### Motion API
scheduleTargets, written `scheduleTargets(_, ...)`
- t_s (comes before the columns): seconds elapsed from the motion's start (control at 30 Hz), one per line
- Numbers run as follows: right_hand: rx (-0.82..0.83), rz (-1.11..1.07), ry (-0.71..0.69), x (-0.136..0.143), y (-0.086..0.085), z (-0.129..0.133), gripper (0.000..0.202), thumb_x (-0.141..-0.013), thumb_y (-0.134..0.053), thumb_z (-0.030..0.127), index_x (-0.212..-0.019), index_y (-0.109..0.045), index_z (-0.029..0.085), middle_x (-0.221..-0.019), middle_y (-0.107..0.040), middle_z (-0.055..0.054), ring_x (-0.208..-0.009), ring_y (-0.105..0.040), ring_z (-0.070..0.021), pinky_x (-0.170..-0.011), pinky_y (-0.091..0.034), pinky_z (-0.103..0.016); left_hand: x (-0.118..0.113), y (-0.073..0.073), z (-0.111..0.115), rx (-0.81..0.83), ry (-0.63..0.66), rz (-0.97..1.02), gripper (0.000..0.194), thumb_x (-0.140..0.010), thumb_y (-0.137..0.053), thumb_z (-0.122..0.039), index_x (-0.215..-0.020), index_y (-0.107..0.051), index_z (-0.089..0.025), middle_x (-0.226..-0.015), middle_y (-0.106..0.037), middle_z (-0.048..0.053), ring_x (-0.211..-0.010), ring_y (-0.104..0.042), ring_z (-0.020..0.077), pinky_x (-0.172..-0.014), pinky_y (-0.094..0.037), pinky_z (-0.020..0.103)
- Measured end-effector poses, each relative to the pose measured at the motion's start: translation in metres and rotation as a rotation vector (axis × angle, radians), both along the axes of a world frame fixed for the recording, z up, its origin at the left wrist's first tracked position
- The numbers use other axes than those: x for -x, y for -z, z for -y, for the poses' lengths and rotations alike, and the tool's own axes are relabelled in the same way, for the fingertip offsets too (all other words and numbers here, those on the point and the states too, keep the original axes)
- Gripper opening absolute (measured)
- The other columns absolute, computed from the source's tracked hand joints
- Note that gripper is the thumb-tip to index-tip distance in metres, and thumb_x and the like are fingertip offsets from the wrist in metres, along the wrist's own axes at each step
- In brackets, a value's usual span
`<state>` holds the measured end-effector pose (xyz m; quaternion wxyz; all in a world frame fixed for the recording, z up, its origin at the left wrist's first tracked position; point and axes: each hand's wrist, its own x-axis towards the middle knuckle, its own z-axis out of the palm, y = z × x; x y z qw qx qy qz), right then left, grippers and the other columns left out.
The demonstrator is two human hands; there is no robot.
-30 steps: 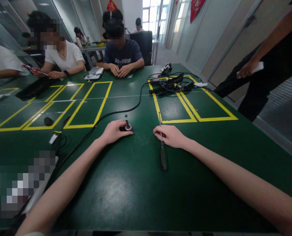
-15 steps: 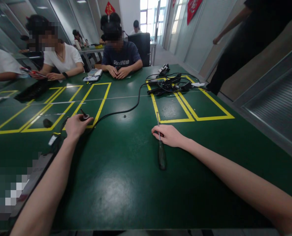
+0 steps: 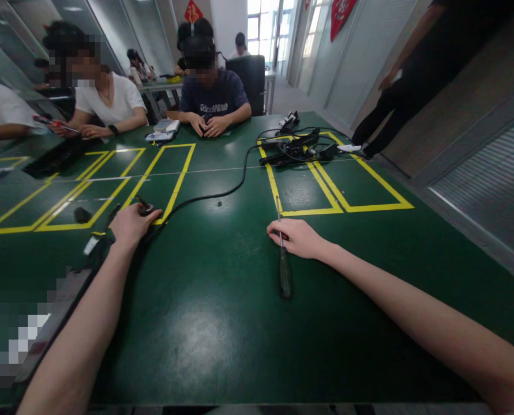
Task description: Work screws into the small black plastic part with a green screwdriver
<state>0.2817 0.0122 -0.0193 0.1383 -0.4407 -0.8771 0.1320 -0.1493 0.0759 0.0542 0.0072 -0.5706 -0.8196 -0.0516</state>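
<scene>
My right hand rests on the green table with its fingers curled round the metal shaft of a screwdriver. The dark handle points toward me and the tip points away. My left hand is closed on a small dark piece with a round, shiny part and a short stub sticking up; its exact kind is unclear. A black cable runs from near my left hand across to the far right. Beside my left wrist lies a dark cord with a white tag.
Yellow tape rectangles mark the green table. A heap of black parts and cables lies at the far right, near a white object. A dark lump sits left. Two people work opposite; another person stands right.
My left hand has shifted slightly left with the small dark piece. My right hand and the screwdriver have stayed put. The standing person at the right has moved.
</scene>
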Motion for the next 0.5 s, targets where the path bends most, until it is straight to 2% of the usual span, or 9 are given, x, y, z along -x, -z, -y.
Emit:
scheduleTargets(0.13,0.021,0.03,0.022,0.001,-0.003,0.001,0.037,-0.101,-0.064,0.044,-0.126,-0.066,0.016,-0.124,-0.07,-0.009,-0.108,-0.07,-0.0183,-0.095,-0.063,-0.041,0.014,-0.009,-0.008,0.094,0.078,0.036,0.077,-0.087,-0.069,-0.067,-0.14,-0.067,-0.01,-0.129,-0.076,0.025,-0.122,-0.072,0.0427,-0.092,-0.06,0.044)
scheduleTargets(0.27,0.039,0.045,0.033,0.003,-0.004,0.001,0.037,-0.101,-0.064,0.044,-0.126,-0.066,0.016,-0.124,-0.07,-0.009,-0.108,-0.069,-0.0185,-0.095,-0.062,-0.041,0.039,-0.023,-0.019,0.28,0.099,0.069,0.08,-0.076,-0.078,-0.057,-0.14,-0.068,-0.009,-0.118,-0.08,0.02,-0.105,-0.079,0.0383,-0.085,-0.061,0.038)
scheduleTargets(0.37,0.039,0.037,0.031,0.002,-0.003,0.001,0.037,-0.101,-0.064,0.044,-0.126,-0.066,0.016,-0.124,-0.07,-0.009,-0.108,-0.07,-0.0185,-0.095,-0.063,-0.041,0.055,-0.031,-0.022,0.321,0.161,0.095,0.067,-0.071,-0.078,-0.044,-0.129,-0.075,-0.011,-0.119,-0.082,0.016,-0.108,-0.078,0.0348,-0.087,-0.061,0.033)
scheduleTargets(0.5,0.025,0.008,0.016,0.0,-0.001,0.0,0.037,-0.101,-0.064,0.044,-0.126,-0.066,0.016,-0.123,-0.07,-0.008,-0.107,-0.07,-0.0182,-0.094,-0.063,-0.041,0.059,-0.034,-0.02,0.33,0.188,0.125,0.052,-0.07,-0.074,-0.042,-0.113,-0.079,-0.013,-0.12,-0.082,0.014,-0.111,-0.077,0.0323,-0.091,-0.059,0.031)
